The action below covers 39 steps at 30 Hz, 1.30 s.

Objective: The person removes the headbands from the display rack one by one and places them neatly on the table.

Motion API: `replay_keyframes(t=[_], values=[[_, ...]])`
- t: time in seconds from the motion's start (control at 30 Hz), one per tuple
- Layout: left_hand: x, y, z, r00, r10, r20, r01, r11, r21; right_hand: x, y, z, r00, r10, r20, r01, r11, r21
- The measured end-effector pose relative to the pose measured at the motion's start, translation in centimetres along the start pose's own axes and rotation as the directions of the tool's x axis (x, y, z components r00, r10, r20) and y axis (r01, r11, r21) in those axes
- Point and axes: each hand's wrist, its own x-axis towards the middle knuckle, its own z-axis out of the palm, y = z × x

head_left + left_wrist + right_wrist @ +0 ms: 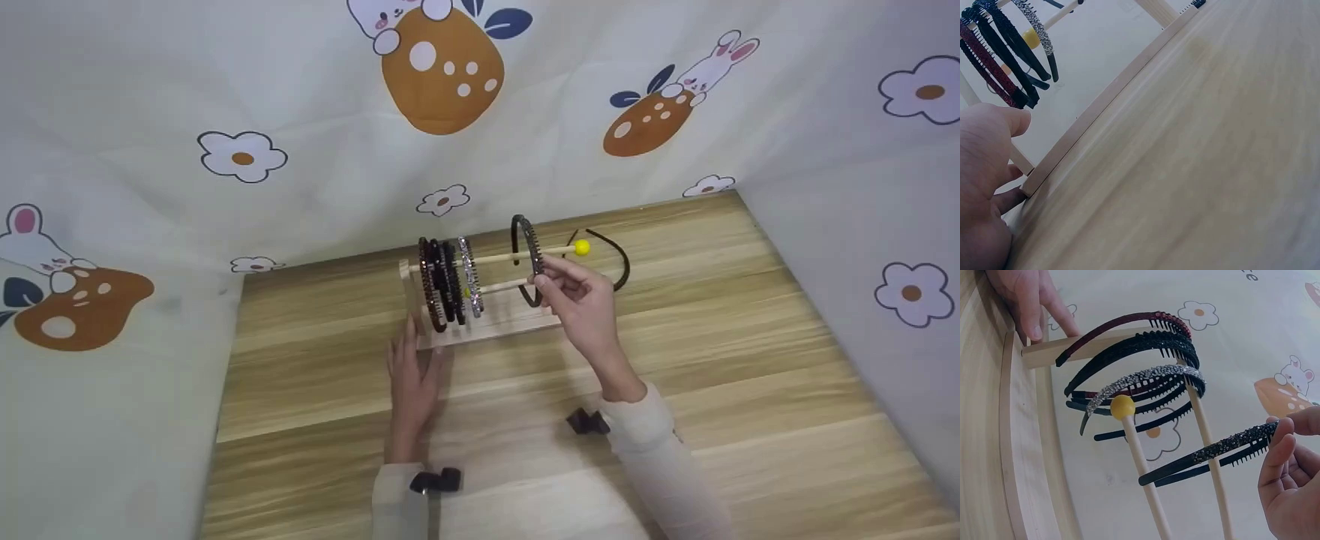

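Note:
A dark glittery headband (534, 244) with comb teeth is pinched between the thumb and fingers of my right hand (589, 304). In the right wrist view this headband (1224, 447) loops around the upper rod (1213, 467) of a wooden rack, apart from the others. My left hand (414, 386) touches the rack's left end, its fingers fairly straight along the upright and base (502, 326). Between the hands, a silver headband (1145, 376), black headbands (1129, 357) and a dark red headband (1112, 329) hang close together.
The upper rod ends in a yellow ball (583, 247); a second yellow ball (1123, 406) tips the lower rod. Another dark headband (624, 259) lies behind the rack's right end on the wood-grain table (750, 360). A patterned cloth (322, 202) rises behind the table.

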Motion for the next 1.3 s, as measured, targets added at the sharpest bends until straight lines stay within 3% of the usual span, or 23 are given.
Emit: replay_keyframes(t=[0.53, 1.13, 1.3], values=[[0.0, -0.1, 0.1, 1.000, 0.024, -0.013, -0.025, 1.000, -0.005, -0.2, -0.7, -0.6, 0.999, -0.038, -0.015, 0.038, 0.999, 0.018], [-0.1, 0.0, 0.1, 1.000, -0.013, -0.001, 0.013, 1.000, -0.011, -0.1, -1.5, -1.2, 0.999, -0.038, -0.031, 0.039, 0.999, 0.037], [0.1, -0.1, 0.2, 0.999, 0.029, -0.019, -0.029, 1.000, -0.008, 0.1, -1.6, -1.7, 0.998, -0.035, -0.058, 0.039, 0.998, 0.057]])
